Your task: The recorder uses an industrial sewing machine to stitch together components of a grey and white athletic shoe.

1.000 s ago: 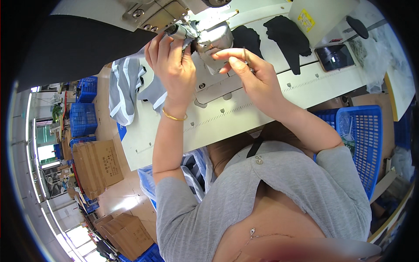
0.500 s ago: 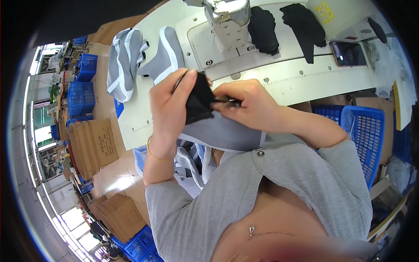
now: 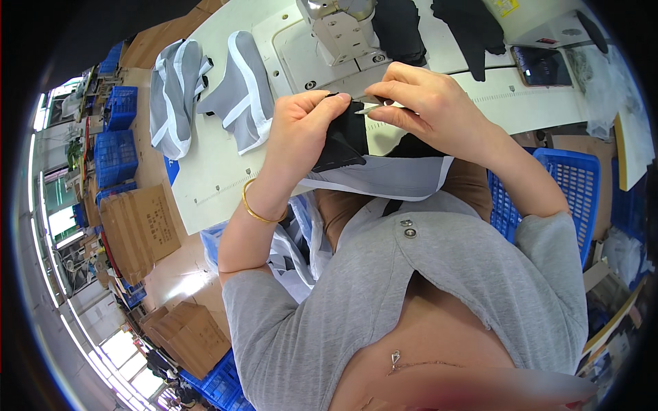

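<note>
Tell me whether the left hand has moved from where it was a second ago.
Yes: away from the sewing machine, toward the near side of the white table. The left hand was up at the machine; now it pinches black cloth in front of it.

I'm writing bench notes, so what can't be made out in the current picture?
All in the head view:
- Machine: upper part cut off by the top edge.
- Thin metal tool: mostly hidden by the right hand, so its kind is unclear.
- Grey fabric under the held black fabric: partly covered by it.
- Blue basket: partly blocked by the right forearm.
</note>
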### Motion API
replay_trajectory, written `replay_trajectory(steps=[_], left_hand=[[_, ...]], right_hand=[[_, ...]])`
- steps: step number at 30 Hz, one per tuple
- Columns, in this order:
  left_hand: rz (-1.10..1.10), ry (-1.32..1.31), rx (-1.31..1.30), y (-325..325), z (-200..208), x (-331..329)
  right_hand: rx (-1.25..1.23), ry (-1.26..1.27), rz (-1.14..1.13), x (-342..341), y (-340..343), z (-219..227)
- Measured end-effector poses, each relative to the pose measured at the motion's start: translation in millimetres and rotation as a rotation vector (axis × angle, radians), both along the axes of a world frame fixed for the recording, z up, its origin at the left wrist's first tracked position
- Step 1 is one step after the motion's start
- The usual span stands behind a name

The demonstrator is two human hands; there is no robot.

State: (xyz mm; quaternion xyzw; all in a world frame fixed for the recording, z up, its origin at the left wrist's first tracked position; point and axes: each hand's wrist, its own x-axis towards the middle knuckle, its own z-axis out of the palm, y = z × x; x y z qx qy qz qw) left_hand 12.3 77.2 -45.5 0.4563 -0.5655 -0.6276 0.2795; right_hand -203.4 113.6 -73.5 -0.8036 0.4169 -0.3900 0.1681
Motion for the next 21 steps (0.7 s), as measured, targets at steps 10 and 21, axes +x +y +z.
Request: replay_trajectory(steps=[10, 21], left_hand=[[0.022, 0.062, -0.004, -3, 2, -7], [0.069, 0.057, -0.306, -6, 5, -14]], right_hand=[[-0.253, 0.054, -0.021, -11, -11, -4], [0.244, -0.389, 0.15, 7, 12, -12]])
